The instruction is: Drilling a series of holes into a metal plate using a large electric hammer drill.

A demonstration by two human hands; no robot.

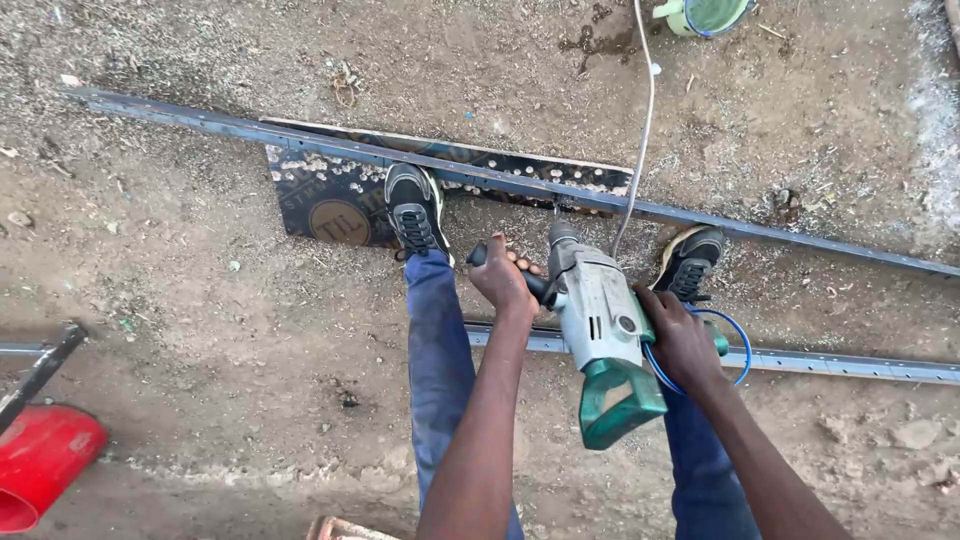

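Drill (600, 330) sits clamped in both my grips: my left hand (503, 277) wraps its black side handle (520, 275), my right hand (680, 335) closes around the rear green grip. Its long axis points away from me, bit down onto the steel strip (480, 172), which crosses left to right over the dark board (335, 205), just beyond my left shoe (414, 208).
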